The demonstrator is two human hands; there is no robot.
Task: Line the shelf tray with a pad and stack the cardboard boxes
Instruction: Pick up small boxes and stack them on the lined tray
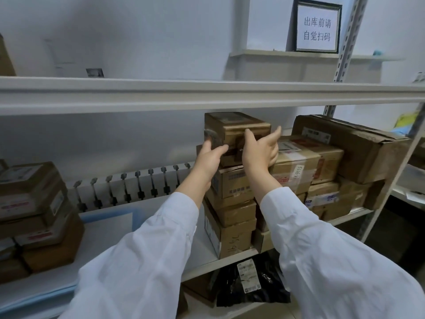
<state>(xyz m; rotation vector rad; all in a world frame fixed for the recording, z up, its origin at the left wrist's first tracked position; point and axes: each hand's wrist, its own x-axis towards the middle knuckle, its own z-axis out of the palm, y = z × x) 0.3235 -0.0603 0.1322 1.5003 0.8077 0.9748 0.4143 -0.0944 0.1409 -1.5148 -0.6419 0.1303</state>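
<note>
I see one small cardboard box (pixel 236 127) at the top of the middle stack, just under the upper shelf board (pixel 207 95). My left hand (pixel 210 157) presses its left end with thumb and fingers spread against the cardboard, and my right hand (pixel 259 150) grips its front right corner, fingers curled over the edge; both are grasping this box. Beneath it I count four more boxes in the middle stack (pixel 232 203), going down to the shelf tray (pixel 202 256). To the right sits a second cluster (pixel 322 180) of roughly six boxes, the largest one (pixel 358 146) lying tilted across the top. To the far left is a third stack (pixel 34 212); I make out about four boxes there, though the lower ones blur together. Between the left stack and the middle stack lies one blue-edged pad (pixel 108 219) flat on the tray, partly hidden by my left white sleeve (pixel 138 261). Behind it runs one white radiator (pixel 133 187) along the wall. Under the tray I see one black plastic parcel (pixel 250 282). One framed sign (pixel 316 26) stands on a ledge above.
</note>
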